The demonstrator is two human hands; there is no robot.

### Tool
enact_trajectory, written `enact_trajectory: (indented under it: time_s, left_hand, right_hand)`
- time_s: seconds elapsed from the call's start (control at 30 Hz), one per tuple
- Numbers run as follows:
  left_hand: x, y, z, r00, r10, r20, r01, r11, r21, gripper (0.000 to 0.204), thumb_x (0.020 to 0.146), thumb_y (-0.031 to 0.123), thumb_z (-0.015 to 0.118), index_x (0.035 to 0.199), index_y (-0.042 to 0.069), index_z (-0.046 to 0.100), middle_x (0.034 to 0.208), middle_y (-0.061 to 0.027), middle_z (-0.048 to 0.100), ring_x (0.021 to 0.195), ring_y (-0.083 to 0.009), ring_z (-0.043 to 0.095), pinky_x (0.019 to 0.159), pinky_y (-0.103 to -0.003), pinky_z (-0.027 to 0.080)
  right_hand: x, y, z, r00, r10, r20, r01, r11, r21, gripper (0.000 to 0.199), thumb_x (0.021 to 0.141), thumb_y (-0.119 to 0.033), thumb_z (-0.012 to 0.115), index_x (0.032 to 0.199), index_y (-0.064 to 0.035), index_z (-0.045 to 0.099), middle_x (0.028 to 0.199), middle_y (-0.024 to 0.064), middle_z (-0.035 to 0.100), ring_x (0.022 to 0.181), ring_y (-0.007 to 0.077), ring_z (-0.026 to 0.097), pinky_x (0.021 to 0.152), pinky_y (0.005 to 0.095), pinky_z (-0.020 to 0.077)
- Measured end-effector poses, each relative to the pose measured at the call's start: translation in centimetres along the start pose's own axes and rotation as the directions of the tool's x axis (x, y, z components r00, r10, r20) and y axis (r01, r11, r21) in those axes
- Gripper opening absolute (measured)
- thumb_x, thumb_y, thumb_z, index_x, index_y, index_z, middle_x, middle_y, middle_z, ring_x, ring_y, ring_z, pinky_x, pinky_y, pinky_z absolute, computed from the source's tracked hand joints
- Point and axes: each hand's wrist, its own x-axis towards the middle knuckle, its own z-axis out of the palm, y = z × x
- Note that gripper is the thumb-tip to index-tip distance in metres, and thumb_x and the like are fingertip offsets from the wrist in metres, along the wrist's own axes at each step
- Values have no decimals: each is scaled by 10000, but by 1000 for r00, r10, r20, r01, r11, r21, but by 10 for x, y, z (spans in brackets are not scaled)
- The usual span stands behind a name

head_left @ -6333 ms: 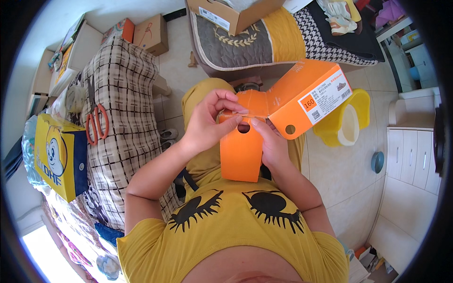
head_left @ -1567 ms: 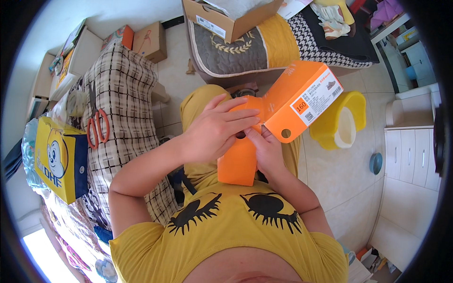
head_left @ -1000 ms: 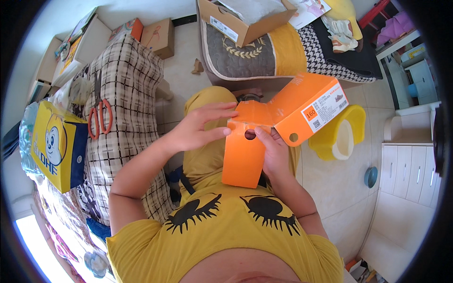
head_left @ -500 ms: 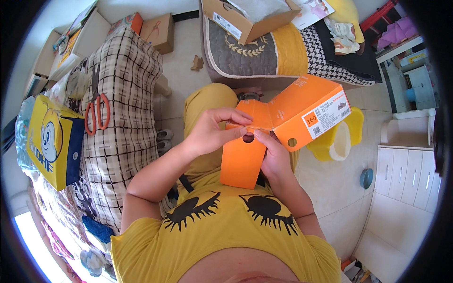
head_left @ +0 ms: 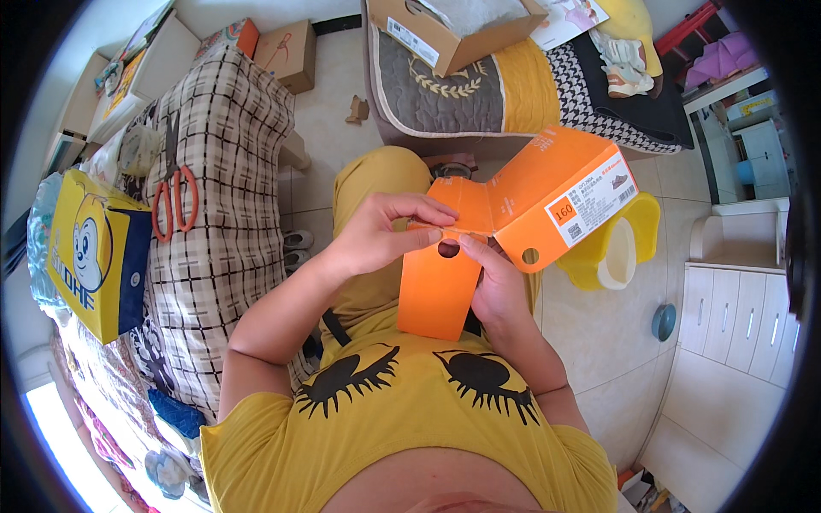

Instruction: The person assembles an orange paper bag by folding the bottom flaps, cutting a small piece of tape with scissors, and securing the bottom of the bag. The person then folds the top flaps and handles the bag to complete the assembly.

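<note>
An orange cardboard shoe box (head_left: pixel 437 295), partly unfolded, rests over my lap. One of its panels hangs toward my belly with a round hole near its top, and a wider part with a white label (head_left: pixel 592 198) slants up to the right. My left hand (head_left: pixel 385 229) pinches the fold edge at the box's middle, thumb and fingertips on the cardboard. Close beside it, my right hand (head_left: pixel 494 278) grips the same edge with its thumb by the hole, its other fingers partly hidden behind the panel.
On the left, a checked-cloth table (head_left: pixel 231 171) bears red-handled scissors (head_left: pixel 175 201) and a yellow and blue box (head_left: pixel 92 256). Ahead, a brown carton (head_left: pixel 462 43) and shoes (head_left: pixel 627 68) lie on a bed. A yellow plastic seat (head_left: pixel 640 229) and a teal bowl (head_left: pixel 664 322) stand on the floor at right.
Both hands keep their hold at the fold. The box has shifted very slightly, its labelled part a touch higher.
</note>
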Motion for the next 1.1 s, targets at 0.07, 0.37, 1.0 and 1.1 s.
enact_trajectory:
  time_s: [0.07,0.37,1.0,1.1]
  left_hand:
    - [-1,0,2,1000,6,-21,-6,1000,12,198,811,-60,578,988,-21,659,1096,-145,617,1013,-194,590,891,-309,454]
    - [-3,-4,1,998,57,-10,-56,997,51,202,845,-3,591,1037,-11,655,1129,-127,621,1072,-200,570,939,-321,430]
    - [-8,-14,6,995,100,19,-101,994,29,367,776,-122,598,1122,1,603,1222,-136,541,1122,-216,542,869,-326,523]
    - [-8,-10,7,987,160,15,-161,977,139,347,769,-94,630,1098,15,627,1195,-121,578,1145,-222,529,921,-335,475]
  right_hand:
    - [0,0,0,1000,5,-3,-5,1000,-1,329,897,-52,527,1219,-13,472,1103,98,586,992,180,593,873,322,484]
    - [-2,2,-1,1000,-21,10,21,999,-29,335,904,-62,522,1229,-10,466,1126,104,577,1020,181,578,884,331,477]
    - [1,11,-2,977,-199,-77,191,976,-106,313,922,-86,539,1220,-11,482,1114,96,588,983,161,591,848,292,486]
    - [2,13,-4,976,-193,-99,180,975,-128,321,917,-83,548,1224,-16,481,1121,87,582,984,154,585,853,290,482]
